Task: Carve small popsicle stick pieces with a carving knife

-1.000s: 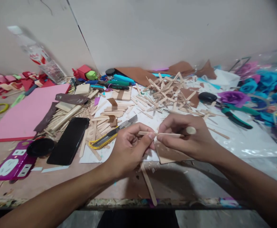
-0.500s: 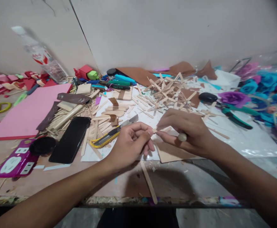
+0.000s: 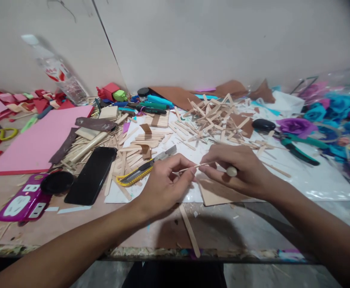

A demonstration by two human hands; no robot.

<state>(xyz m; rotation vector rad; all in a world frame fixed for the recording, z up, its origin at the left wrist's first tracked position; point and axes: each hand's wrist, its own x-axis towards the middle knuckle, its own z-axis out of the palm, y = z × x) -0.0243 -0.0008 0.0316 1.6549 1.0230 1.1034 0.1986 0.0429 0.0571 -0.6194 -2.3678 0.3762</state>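
Note:
Over the middle of the table my left hand (image 3: 163,186) pinches a thin wooden stick (image 3: 193,167) between thumb and fingers. My right hand (image 3: 237,170) is closed round a small tool with a round pale knob (image 3: 231,171) at its end, and its fingertips meet the stick's right part. Under both hands lie a brown card piece (image 3: 217,194) and white paper (image 3: 187,150). A yellow utility knife (image 3: 145,170) lies just left of my left hand.
A heap of wooden sticks (image 3: 213,116) sits behind my hands. A black phone (image 3: 92,174), a purple power strip (image 3: 22,200) and pink foam sheet (image 3: 37,138) lie left. Green pliers (image 3: 297,146) and paper flowers (image 3: 327,110) are right. One stick (image 3: 189,230) lies near the front edge.
The stick has turned from lying level to edge-on and tilted. My right hand rolled so the knob dropped below its fingers, then both hands shifted slightly right.

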